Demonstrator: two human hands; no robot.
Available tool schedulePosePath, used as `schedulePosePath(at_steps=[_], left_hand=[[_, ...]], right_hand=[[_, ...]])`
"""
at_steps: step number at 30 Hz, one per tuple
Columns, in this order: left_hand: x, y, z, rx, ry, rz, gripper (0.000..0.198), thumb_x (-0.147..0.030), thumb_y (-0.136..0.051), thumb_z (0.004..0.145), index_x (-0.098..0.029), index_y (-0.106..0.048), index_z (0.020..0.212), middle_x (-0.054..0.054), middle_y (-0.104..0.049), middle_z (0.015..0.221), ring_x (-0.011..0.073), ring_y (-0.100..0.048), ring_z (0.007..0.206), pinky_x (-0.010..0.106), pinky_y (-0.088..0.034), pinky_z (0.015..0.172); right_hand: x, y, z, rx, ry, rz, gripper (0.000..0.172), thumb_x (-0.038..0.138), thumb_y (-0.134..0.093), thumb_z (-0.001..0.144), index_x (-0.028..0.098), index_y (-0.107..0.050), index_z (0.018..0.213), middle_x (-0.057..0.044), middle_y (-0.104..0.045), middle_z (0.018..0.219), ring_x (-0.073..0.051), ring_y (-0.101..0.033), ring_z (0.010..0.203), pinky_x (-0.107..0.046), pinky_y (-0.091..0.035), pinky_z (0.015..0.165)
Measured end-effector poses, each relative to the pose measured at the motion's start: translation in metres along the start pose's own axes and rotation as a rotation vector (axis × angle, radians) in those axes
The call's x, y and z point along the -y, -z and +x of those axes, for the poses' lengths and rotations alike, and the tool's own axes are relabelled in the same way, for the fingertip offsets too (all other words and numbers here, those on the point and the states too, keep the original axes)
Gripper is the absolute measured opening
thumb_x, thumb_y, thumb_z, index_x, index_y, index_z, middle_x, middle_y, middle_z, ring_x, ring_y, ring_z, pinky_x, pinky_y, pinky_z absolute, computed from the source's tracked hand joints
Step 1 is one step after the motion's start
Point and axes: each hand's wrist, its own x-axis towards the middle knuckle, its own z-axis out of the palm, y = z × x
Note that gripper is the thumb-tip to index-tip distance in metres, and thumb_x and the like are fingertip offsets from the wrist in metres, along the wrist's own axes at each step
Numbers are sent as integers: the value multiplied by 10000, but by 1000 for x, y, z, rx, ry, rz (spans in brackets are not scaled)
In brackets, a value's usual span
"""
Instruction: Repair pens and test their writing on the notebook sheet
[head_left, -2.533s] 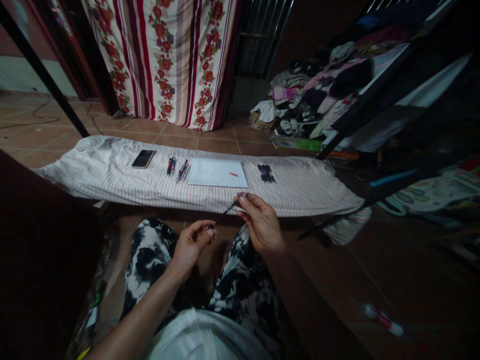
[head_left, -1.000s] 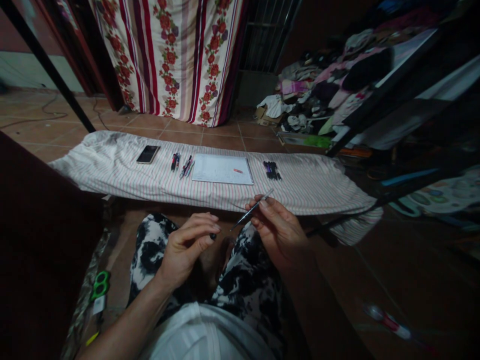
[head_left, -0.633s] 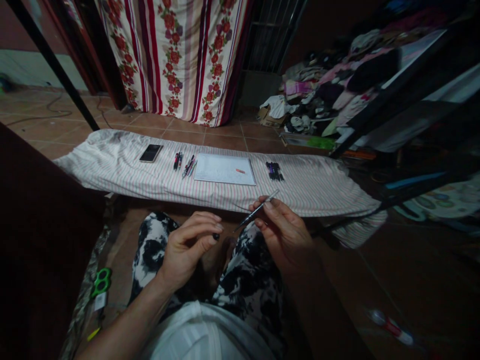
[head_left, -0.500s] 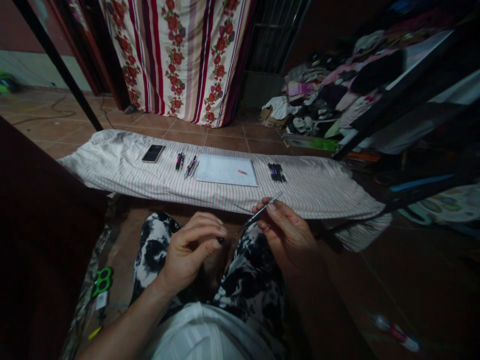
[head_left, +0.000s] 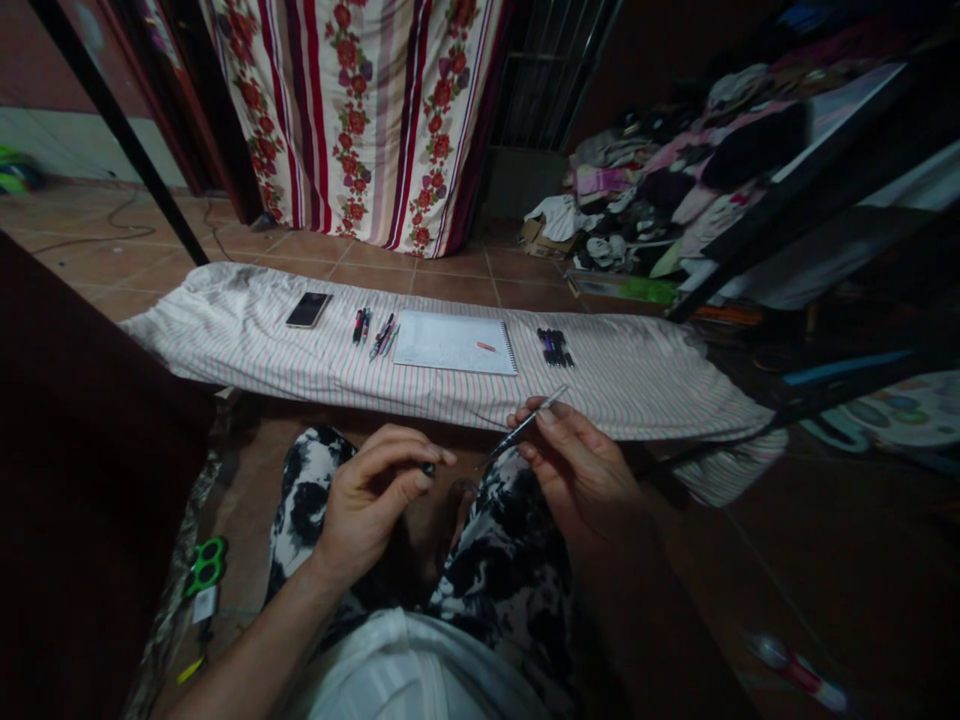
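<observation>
My right hand [head_left: 577,475] pinches a thin pen [head_left: 523,428] that slants up to the right, over my patterned trousers [head_left: 487,560]. My left hand [head_left: 375,495] is closed, and a small dark piece [head_left: 428,468], perhaps a pen cap, sits between its thumb and fingertips. A small gap separates that piece from the pen's lower tip. Ahead, on a striped cloth [head_left: 247,340], lie a spiral notebook [head_left: 454,343] with a small red item [head_left: 486,347] on it, two groups of pens [head_left: 375,332] to its left, a dark pen bundle [head_left: 553,346] to its right and a phone [head_left: 308,310].
Green scissors [head_left: 204,566] lie on the floor at my left, beside a dark surface [head_left: 82,500]. A floral curtain [head_left: 360,110] hangs behind. Piled clothes [head_left: 660,170] and a dark metal frame [head_left: 780,190] fill the right. A tube-like object [head_left: 799,672] lies on the tiles at lower right.
At first the pen reached from my right hand to my left fingertips. The dark piece has since come away in my left hand, and my right hand has drifted slightly right with the pen.
</observation>
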Motion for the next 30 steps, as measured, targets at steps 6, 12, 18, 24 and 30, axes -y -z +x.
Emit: schedulePosePath(at_steps=[6,12,18,24,30], left_hand=[[6,0,4,0,65,22,190,-142,-610,761,-222,-686,915,49,-571,943,165,-600,833,257,-513,686],[17,1,6,-66,137,154,166,-209,-590,778,-197,-688,911,68,-582,962,192,-560,916,259,-530,662],[24,0,2,-67,185,229,176,-245,-595,773,-198,-689,914,61,-577,953,186,-555,894,243,-520,624],[25,-3,0,-27,195,266,184,-235,-578,786,-199,-690,927,58,-579,942,166,-563,835,232,-495,608],[20,-9,-1,-23,206,278,182,-179,-572,784,-199,-694,918,49,-599,893,163,-563,846,250,-479,704]], right_hand=[[-1,3,3,6,27,3,153,307,-699,671,214,-663,787,-13,-624,781,-129,-564,742,-201,-412,540],[2,1,3,20,66,-13,145,301,-683,687,209,-657,795,-19,-625,774,-124,-561,727,-198,-410,535],[4,-5,1,7,131,-84,155,297,-673,689,201,-645,807,-15,-629,778,-99,-533,634,-206,-402,521],[6,-16,-4,-33,208,-130,151,282,-670,689,190,-642,804,-16,-642,784,-90,-529,614,-204,-411,522],[3,-24,-9,-25,238,-156,152,285,-673,678,188,-643,791,-24,-659,809,-108,-574,663,-200,-438,532]])
